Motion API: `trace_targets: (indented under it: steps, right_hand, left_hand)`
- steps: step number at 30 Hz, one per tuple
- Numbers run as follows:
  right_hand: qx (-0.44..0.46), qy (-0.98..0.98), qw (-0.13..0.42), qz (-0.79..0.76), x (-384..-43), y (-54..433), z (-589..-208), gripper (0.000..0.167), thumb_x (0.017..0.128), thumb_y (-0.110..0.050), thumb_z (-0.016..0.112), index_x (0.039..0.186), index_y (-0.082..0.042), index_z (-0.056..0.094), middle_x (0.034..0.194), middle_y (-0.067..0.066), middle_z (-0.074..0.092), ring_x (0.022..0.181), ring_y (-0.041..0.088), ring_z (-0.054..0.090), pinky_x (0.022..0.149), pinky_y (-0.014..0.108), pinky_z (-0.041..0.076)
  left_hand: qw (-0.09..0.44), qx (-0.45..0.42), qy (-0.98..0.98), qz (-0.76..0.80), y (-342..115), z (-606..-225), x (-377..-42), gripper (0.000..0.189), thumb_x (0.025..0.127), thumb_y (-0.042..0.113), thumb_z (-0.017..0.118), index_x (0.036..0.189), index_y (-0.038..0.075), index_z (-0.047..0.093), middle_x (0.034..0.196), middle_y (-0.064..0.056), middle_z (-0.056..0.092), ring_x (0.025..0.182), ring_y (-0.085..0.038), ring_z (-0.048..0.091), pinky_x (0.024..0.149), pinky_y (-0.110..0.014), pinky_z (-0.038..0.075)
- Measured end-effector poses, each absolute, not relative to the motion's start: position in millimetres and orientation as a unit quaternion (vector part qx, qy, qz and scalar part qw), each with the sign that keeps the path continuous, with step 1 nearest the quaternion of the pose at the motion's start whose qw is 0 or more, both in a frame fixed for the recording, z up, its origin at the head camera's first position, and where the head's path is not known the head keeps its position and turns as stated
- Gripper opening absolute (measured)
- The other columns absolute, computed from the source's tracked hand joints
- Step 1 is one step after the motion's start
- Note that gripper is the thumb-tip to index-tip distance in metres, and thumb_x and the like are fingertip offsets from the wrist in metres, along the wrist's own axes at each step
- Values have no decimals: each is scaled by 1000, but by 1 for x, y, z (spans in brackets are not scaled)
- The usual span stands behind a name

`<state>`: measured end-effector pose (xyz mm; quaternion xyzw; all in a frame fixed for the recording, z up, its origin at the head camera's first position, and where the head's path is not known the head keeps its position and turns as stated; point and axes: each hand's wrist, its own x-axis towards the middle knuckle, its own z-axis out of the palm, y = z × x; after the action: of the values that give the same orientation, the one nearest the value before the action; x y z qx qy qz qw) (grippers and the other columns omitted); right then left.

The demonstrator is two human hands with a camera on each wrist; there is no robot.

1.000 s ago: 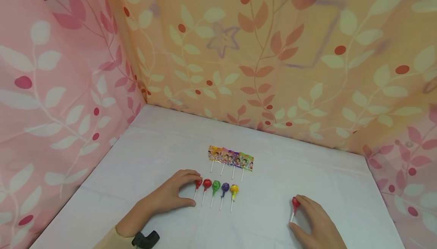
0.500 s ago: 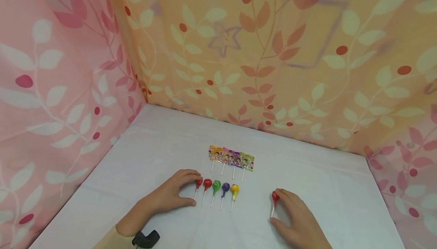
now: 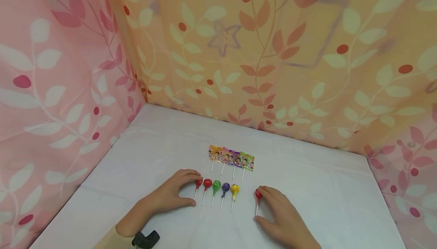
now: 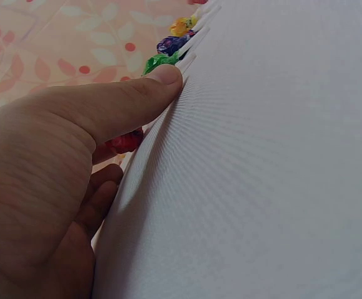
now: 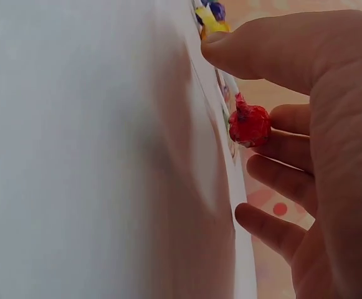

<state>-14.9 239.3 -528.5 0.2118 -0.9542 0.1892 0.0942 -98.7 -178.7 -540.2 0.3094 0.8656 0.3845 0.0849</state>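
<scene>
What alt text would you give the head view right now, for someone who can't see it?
On a white table, the right hand touches a red lollipop just right of a row of five lollipops, whose leftmost one the left hand touches. Four flat wrapped lollipops lie behind; leaf-patterned curtains surround the table.

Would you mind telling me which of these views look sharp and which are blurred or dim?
Head view: evenly lit, sharp, no glare. Left wrist view: dim, thumb sharp, far lollipops soft. Right wrist view: tablecloth smeared, red lollipop fairly clear.
</scene>
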Motion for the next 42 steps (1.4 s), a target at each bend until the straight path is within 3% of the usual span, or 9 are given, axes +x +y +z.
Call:
trace_targets:
  steps: [5, 13, 31, 42]
  right_hand:
    - [217, -952, 78, 200, -17, 227, -528, 79, 83, -43, 94, 150, -14, 65, 152, -6, 62, 140, 19, 58, 114, 48, 52]
    - [244, -945, 92, 197, -23, 215, -528, 81, 83, -46, 94, 151, -12, 64, 151, -3, 63, 140, 19, 58, 115, 46, 50]
    - [216, -952, 67, 208, -30, 206, -535, 80, 83, -45, 94, 151, -13, 65, 154, -2, 62, 144, 20, 56, 118, 47, 48]
    - [223, -946, 69, 225, -30, 203, -534, 79, 83, -46, 93, 150, -15, 66, 155, -4, 63, 144, 19, 55, 118, 50, 47]
  left_hand:
    - [90, 308, 866, 382, -179, -541, -99, 74, 85, 40, 96, 151, 32, 63, 160, 11, 51, 150, -23, 46, 121, -56, 43]
    - [87, 312, 864, 385, -179, -541, -99, 75, 84, 38, 97, 150, 32, 63, 160, 11, 51, 151, -22, 45, 122, -55, 43]
    - [75, 322, 863, 383, -177, -544, -99, 75, 84, 41, 97, 150, 34, 63, 160, 12, 51, 149, -20, 46, 121, -52, 44]
    - [64, 329, 859, 387, -177, -540, -99, 71, 86, 35, 96, 149, 25, 65, 157, 5, 54, 147, -25, 49, 120, -53, 45]
